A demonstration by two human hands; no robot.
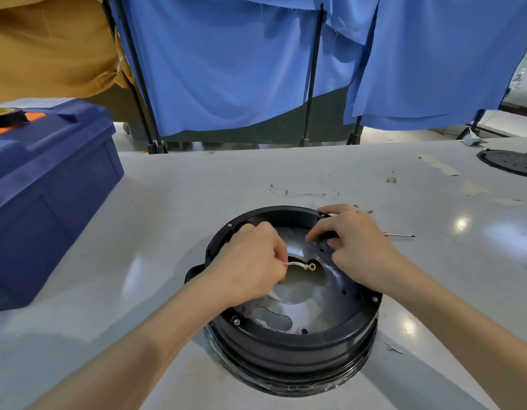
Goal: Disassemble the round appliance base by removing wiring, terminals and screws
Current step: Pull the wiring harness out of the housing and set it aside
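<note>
On the grey workbench (286,173), wiring removal: left hand (253,261) pinches the ring-terminal wire (297,264); right hand (360,241) grips the base (286,347) at its two-o'clock rim; next, probably tug it free.

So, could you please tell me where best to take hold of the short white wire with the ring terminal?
Probably the sleeved left end of the white wire, coming from the left, as the left hand pinches it now. Its ring terminal seems to lie flat on the metal plate, offering little to pinch.
</note>
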